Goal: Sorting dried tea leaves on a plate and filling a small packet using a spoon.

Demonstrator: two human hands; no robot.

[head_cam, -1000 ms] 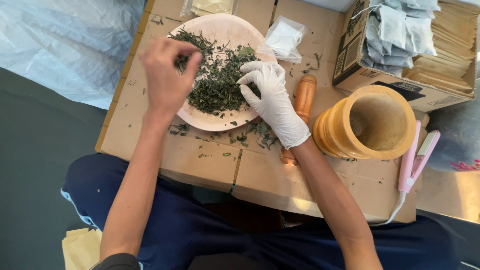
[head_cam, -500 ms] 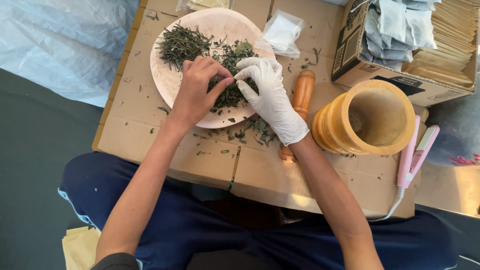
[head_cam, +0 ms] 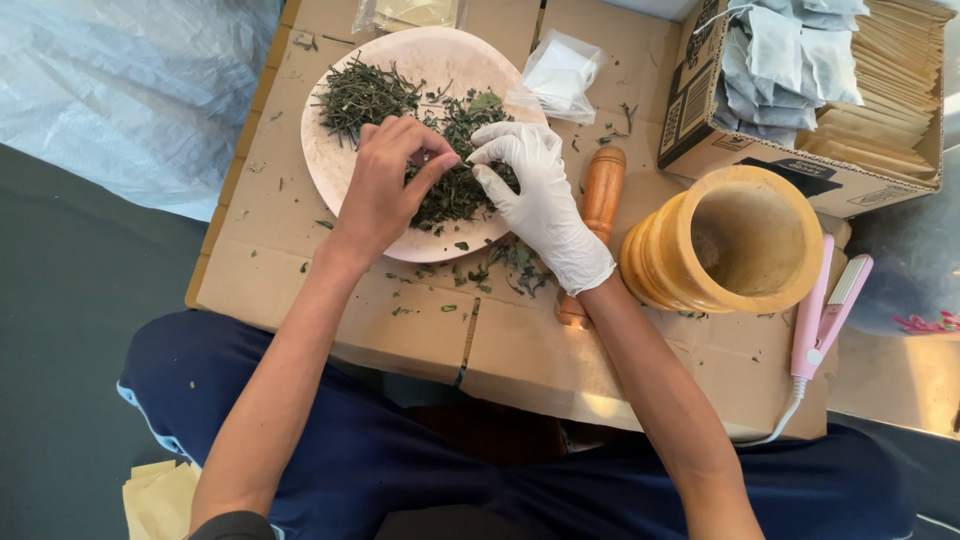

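Dried herbs (head_cam: 440,170) on cardboard-borne plate (head_cam: 330,170): both hands' (head_cam: 385,185) (head_cam: 535,195) grip pinches them.

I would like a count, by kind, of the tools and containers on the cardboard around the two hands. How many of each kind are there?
Round plate with dried herbs: 1
Wooden mortar: 1
Wooden pestle: 1
Pink flat-iron tool: 1
Cardboard box of sachets: 1
Clear plastic bags: 2, one right of the plate and one above it
Total: 7
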